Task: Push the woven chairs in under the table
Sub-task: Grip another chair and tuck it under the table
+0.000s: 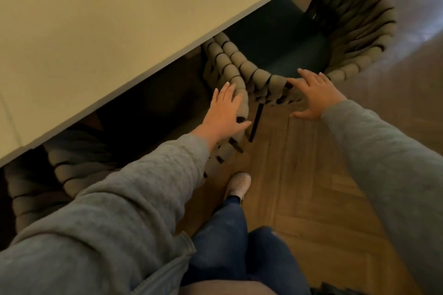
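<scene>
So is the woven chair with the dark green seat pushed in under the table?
Only partly. The olive woven chair has its front under the pale tabletop, but most of its dark seat lies outside the edge.

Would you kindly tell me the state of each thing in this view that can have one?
left woven chair: mostly under the table.
right woven chair: partly under, seat showing.
left hand: open, flat on left woven chair's back.
right hand: open, spread on right woven chair's rim.
</scene>
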Available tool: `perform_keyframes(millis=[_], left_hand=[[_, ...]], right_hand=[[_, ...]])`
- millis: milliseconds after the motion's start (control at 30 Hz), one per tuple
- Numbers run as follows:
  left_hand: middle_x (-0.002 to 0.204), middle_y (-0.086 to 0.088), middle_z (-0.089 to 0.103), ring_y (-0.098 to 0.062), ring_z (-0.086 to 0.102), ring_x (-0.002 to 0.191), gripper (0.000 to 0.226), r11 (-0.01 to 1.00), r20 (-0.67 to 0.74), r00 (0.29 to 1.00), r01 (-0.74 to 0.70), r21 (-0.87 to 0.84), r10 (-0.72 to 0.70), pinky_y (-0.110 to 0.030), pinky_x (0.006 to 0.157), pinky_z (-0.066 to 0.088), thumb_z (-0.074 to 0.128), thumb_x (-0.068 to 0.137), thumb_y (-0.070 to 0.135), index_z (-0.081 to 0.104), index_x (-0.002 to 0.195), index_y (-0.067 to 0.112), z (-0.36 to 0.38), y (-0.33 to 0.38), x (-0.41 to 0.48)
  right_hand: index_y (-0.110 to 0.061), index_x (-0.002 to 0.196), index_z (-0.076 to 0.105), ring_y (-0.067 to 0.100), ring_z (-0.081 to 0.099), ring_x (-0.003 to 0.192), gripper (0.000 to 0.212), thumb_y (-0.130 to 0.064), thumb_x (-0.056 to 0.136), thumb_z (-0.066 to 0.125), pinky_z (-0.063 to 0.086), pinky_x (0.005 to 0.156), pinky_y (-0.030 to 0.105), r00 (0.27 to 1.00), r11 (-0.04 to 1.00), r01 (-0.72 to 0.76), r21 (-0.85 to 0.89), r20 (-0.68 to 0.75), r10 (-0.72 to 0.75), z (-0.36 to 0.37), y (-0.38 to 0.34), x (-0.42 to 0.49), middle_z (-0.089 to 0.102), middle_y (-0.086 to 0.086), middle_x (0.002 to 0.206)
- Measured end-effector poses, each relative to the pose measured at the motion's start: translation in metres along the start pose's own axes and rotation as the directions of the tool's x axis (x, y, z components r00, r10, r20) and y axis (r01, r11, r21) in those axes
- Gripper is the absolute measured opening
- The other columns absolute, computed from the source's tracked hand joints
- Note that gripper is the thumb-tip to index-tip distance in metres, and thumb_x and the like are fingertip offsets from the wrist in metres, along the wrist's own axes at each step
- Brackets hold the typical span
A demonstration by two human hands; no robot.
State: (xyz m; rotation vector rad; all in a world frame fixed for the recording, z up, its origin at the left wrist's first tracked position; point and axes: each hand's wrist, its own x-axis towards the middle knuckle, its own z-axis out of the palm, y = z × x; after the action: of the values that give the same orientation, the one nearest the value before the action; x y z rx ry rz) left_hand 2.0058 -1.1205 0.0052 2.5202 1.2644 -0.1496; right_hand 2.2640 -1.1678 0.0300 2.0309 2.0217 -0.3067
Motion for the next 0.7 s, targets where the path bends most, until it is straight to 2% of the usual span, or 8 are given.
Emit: perform_keyframes(millis=[133,200,300,400,500,567,633,700], left_hand=[[0.160,-0.011,0.012,-0.028,-0.001,0.149,0.081,0.996,0.004,0.996,-0.085,-0.018,0.085,-0.046,0.119,-0.001,0.060,0.084,0.057,0.027,0.150,0.021,-0.013,0.032,0.073],[0.160,-0.010,0.013,-0.028,-0.001,0.149,0.082,0.993,0.050,0.992,-0.113,-0.038,0.115,-0.047,0.118,-0.001,0.061,0.084,0.058,0.028,0.150,0.022,-0.016,0.051,0.105],[0.160,-0.012,0.014,-0.032,-0.004,0.148,0.087,0.997,0.158,0.984,-0.077,-0.023,0.079,-0.051,0.118,-0.002,0.061,0.081,0.064,0.029,0.150,0.022,-0.015,0.078,0.143],[0.158,-0.013,0.018,-0.036,-0.002,0.147,0.094,0.999,0.292,0.956,-0.031,0.007,0.028,-0.056,0.118,-0.001,0.059,0.078,0.070,0.027,0.151,0.020,-0.003,0.108,0.177],[0.156,-0.012,0.025,-0.036,0.007,0.147,0.097,0.999,0.411,0.911,0.035,-0.006,-0.030,-0.059,0.117,0.002,0.059,0.077,0.071,0.025,0.151,0.019,0.014,0.143,0.208],[0.150,-0.011,0.036,-0.036,0.022,0.143,0.092,0.992,0.438,0.894,0.119,-0.037,-0.091,-0.060,0.117,0.009,0.062,0.077,0.068,0.030,0.149,0.020,0.022,0.169,0.223],[0.134,-0.007,0.053,-0.032,0.044,0.130,0.075,0.975,0.415,0.893,0.216,-0.055,-0.175,-0.059,0.113,0.021,0.065,0.080,0.058,0.041,0.140,0.021,0.029,0.196,0.232],[0.119,-0.002,0.060,-0.027,0.054,0.116,0.054,0.950,0.355,0.893,0.310,-0.039,-0.277,-0.055,0.110,0.028,0.065,0.084,0.046,0.049,0.130,0.024,0.035,0.217,0.242]], right_hand=[[-0.029,0.155,0.004,0.027,0.001,0.150,0.110,-0.055,0.074,0.074,0.000,0.119,0.044,0.994,0.998,-0.028,-0.058,0.101,0.034,-0.006,0.079,0.035,0.002,0.009,0.163],[-0.030,0.155,0.001,0.026,-0.002,0.150,0.114,-0.060,0.072,0.074,-0.001,0.119,0.045,0.979,0.994,-0.046,-0.095,0.194,0.064,-0.007,0.114,0.046,0.000,0.007,0.163],[-0.033,0.155,0.000,0.026,-0.003,0.150,0.120,-0.069,0.066,0.073,0.000,0.120,0.049,0.938,0.985,-0.064,-0.160,0.328,0.114,-0.008,0.158,0.061,0.001,0.003,0.163],[-0.036,0.154,-0.001,0.026,-0.002,0.150,0.123,-0.074,0.063,0.071,0.000,0.120,0.052,0.920,0.974,-0.015,-0.227,0.378,0.102,-0.006,0.206,0.082,0.003,0.002,0.163],[-0.039,0.153,0.001,0.026,0.000,0.150,0.120,-0.073,0.062,0.072,0.001,0.120,0.054,0.911,0.965,0.086,-0.246,0.411,0.024,-0.002,0.256,0.106,0.007,0.000,0.163],[-0.041,0.152,0.005,0.025,0.004,0.150,0.113,-0.068,0.066,0.073,0.001,0.119,0.054,0.902,0.946,0.196,-0.258,0.426,-0.071,0.003,0.284,0.118,0.012,-0.001,0.162],[-0.040,0.151,0.014,0.023,0.011,0.149,0.101,-0.058,0.072,0.074,0.001,0.119,0.051,0.890,0.918,0.301,-0.257,0.421,-0.174,0.004,0.306,0.127,0.021,-0.002,0.159],[-0.036,0.148,0.028,0.021,0.021,0.146,0.083,-0.045,0.079,0.073,0.004,0.120,0.047,0.878,0.882,0.391,-0.263,0.395,-0.271,0.003,0.329,0.139,0.032,-0.002,0.155]])
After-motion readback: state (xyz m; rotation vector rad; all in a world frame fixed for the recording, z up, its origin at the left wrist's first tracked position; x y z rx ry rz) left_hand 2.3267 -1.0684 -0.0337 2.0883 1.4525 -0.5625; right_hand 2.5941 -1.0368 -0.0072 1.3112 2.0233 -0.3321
